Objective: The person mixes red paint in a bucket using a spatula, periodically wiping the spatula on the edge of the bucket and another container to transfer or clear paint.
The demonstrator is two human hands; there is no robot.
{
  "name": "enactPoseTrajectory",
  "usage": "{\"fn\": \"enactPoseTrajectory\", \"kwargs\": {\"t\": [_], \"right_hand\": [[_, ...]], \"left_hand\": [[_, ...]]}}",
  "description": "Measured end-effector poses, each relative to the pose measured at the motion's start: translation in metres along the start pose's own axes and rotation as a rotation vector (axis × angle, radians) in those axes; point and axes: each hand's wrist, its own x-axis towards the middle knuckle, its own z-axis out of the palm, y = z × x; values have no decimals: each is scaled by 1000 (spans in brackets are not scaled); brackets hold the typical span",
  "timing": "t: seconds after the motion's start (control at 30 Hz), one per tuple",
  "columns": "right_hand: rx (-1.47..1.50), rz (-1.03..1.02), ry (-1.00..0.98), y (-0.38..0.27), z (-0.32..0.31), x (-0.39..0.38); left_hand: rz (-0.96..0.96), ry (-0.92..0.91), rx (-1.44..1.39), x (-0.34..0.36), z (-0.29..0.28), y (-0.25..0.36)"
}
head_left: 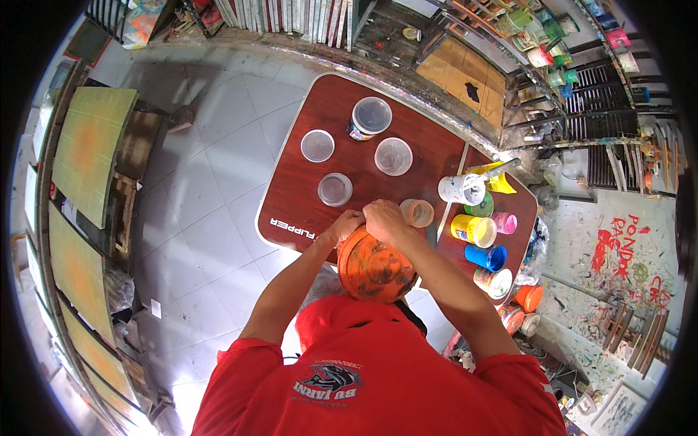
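A translucent round plastic tub (335, 190) is standing at 11 o'clock on the dark-red bench (291, 196). The left hand (347, 224) and right hand (385, 220), close together, are gripping the 12 o'clock edge of a paint-smeared orange plastic bucket (376, 267) at the bench's 6 o'clock; it is apparently showing closed, loosening unconfirmed. A yellow cylindrical paint jar (472, 229) is standing untouched at 2 o'clock.

We list one red-brown table (291, 196), pale-edged, round-cornered, a seam crossing its right part. To the left we count a grey-topped tub (371, 116), a pale-rimmed disc or pot (318, 146), a wider round container (393, 157), a clear container (335, 190), a cloudy jar (418, 214); to the right, a white tub (454, 190) and green (479, 206), pink (504, 222), yellow (469, 229), blue (483, 256) and white pots (491, 282).
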Motion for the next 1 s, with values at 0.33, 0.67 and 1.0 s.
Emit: {"fn": "enactPoseTrajectory", "kwargs": {"t": [0.33, 0.67, 1.0], "right_hand": [[1, 94, -185, 0, -4, -16], [-12, 76, -354, -3, -4, -26], [-19, 139, -281, -11, -8, -51]], "left_hand": [[320, -60, 136, 46, 38, -50], [527, -68, 362, 38, 44, -64], [356, -104, 188, 27, 56, -53]]}}
